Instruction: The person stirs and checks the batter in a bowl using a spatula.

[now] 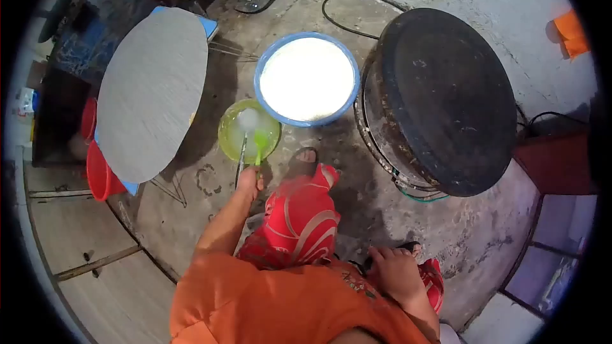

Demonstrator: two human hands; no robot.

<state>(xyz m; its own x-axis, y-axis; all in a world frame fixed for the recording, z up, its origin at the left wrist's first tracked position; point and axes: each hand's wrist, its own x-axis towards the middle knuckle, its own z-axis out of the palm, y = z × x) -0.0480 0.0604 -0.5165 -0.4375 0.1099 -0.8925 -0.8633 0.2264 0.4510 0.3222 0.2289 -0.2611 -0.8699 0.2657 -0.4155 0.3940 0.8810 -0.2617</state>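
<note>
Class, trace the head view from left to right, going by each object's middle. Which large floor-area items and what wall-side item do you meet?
Grey oval board, yellow-green basin, blue basin of white contents, big black round disc, orange item by the wall.

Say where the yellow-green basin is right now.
In the head view, the yellow-green basin sits on the floor, left of centre, at the lower left of the blue basin, just beyond the left hand.
</note>
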